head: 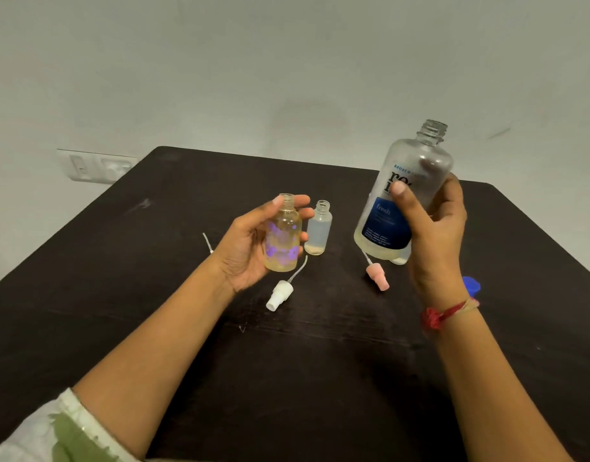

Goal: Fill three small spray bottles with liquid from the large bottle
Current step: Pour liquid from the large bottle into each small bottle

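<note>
We see purple flowers on small bottle (283, 236), blue label on large bottle (402, 201), pink sprayer (377, 276), white sprayer (279, 295), dark table (187, 328).

Dark, near-black surface (320, 378) spreads beneath the left hand (250, 251) and right hand (433, 235). There's a pale scuff (143, 204) on it, out beyond and left of the left hand. Behind, a plain grey-white wall (253, 61) with a white switch plate (97, 166) far to the left hand's left. A red thread band (443, 315) is tied just below the right hand. A white-and-green sleeve (60, 431) sits well back from the left hand.
</note>
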